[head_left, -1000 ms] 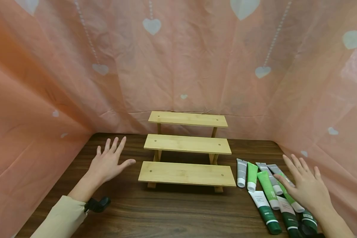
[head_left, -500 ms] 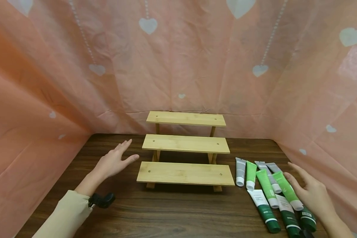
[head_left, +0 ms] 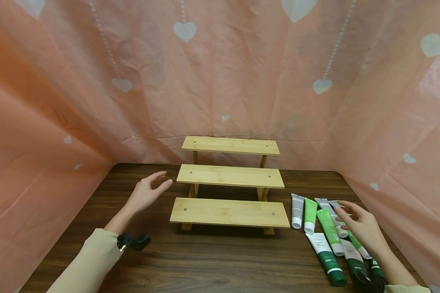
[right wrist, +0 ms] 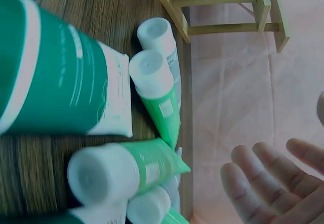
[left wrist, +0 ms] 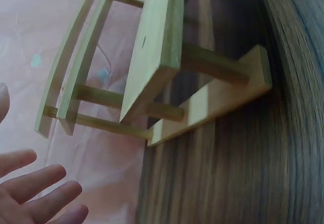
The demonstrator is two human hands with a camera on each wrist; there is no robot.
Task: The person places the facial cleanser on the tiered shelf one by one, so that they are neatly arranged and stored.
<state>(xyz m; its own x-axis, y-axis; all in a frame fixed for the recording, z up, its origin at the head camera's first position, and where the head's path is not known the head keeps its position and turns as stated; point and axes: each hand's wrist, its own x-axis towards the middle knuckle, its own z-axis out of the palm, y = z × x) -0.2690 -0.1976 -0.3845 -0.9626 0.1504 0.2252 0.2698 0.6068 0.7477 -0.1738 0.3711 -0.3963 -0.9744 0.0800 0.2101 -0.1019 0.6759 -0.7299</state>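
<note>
Right hand (head_left: 364, 230) out over the tubes (head_left: 329, 231), well to the right of the rack (head_left: 230, 176), fingers relaxed and lightly bent, thumb apart from them; whether a fingertip touches a tube, I cannot tell. Across to the other side, and the left hand (head_left: 146, 193) hangs near the rack's left end, fingers loose, thumb held off, with clear space between skin and wood in the wrist view.

Look at those tubes, clustered flat to the right of the rack! Closest to it, a grey tube (head_left: 297, 211), white cap toward the viewer; just beside that, farther from the rack, a lime tube (head_left: 310, 215). Nearer the viewer than the rack's front plank, a green-and-white tube (head_left: 326, 258) lies on a slant.

And the rack itself: three pale planks stepping up to the back, upright on the brown table (head_left: 205, 264). Behind it, pink cloth (head_left: 223, 73) with pale hearts (head_left: 184, 31). Left of the rack, a black strap (head_left: 133, 241) at the edge of a pale sleeve (head_left: 95, 254).
</note>
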